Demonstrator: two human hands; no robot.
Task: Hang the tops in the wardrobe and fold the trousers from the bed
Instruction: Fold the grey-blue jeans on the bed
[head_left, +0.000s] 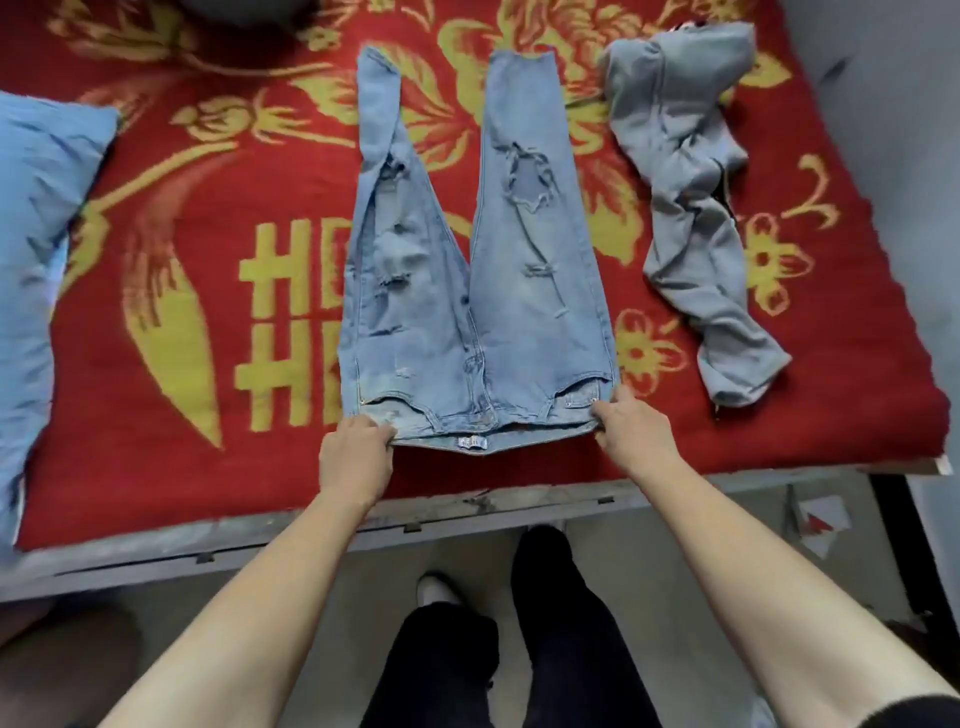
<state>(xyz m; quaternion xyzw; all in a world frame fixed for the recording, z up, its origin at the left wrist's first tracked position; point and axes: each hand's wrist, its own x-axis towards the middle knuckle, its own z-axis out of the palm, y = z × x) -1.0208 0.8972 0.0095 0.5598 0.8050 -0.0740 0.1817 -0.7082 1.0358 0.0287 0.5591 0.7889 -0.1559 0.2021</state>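
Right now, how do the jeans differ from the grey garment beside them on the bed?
The jeans lie spread flat, legs apart; the grey garment lies crumpled. The left hand and right hand grip the jeans' waistband; the grey garment is untouched. The jeans are ripped blue denim; the grey garment shows no rips. Both rest on the red blanket.

Faded, ripped denim jeans (483, 291) lie on a coarse woven red blanket (182, 312).

Light-blue jeans (483, 291); red-gold floral blanket (218, 218); grey garment (691, 208), perhaps hoodie; blue pillow (36, 218).
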